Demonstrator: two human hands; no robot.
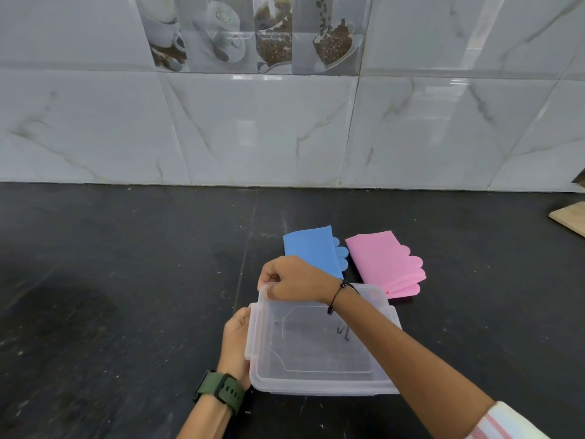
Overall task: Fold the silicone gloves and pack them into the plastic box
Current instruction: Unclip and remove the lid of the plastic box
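Two folded silicone gloves are recorded in the head view, laid side by side on a black countertop (126, 280): a blue glove (311, 248) to the left and a pink glove (384, 263) to the right, fingertips protruding along their right edges. Both lie just beyond the plastic box (319, 343), outside it.

Plastic box: clear, rectangular, set near the front of the countertop, with a clear lid seated on it; side latch tabs are seen at left and right.

Left hand (235, 340): held against the box's left side at the latch, fingers curled around the tab. A green watch (221, 391) is worn on the wrist.

Right hand (292, 278): reached across the box to its far left corner, fingers curled and pinching the lid's edge there. A thin black bracelet (340, 294) is worn on the wrist; a striped sleeve (503, 423) is seen at lower right.

Backdrop: a marbled tile wall (285, 128) with coffee-themed picture tiles (253, 33). A wooden board (569, 218) is partly seen at the right edge.
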